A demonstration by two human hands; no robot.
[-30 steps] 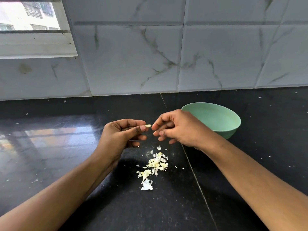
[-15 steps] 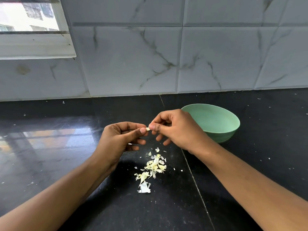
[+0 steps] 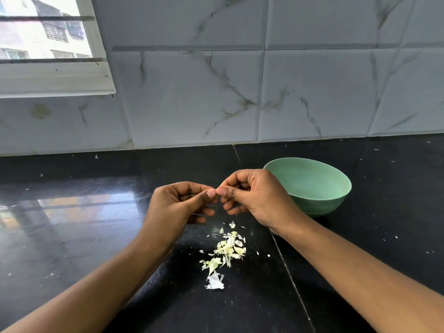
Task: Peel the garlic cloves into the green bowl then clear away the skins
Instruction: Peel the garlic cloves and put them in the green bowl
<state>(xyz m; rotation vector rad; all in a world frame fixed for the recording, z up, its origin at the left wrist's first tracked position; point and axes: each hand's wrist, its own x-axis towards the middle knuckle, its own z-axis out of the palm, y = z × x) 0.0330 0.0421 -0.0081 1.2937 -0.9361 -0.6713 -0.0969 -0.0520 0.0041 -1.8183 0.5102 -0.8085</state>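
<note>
Above the black counter, my left hand (image 3: 185,205) pinches a small garlic clove between thumb and forefinger; the clove is almost wholly hidden by the fingertips. My right hand (image 3: 249,195) meets it from the right, thumb and forefinger pinching the clove's tip. A green bowl (image 3: 319,188) stands just behind and to the right of my right hand; the inside that shows is bare. A small heap of pale garlic skins (image 3: 225,253) lies on the counter below both hands.
The black stone counter (image 3: 84,224) runs back to a marble-tiled wall (image 3: 192,97). A window (image 3: 45,39) sits at the upper left. Tiny white flecks are scattered over the counter.
My right hand has closed in on my left, and its thumb and forefinger now cover the clove tip that stuck out before. The bowl and skins lie as before.
</note>
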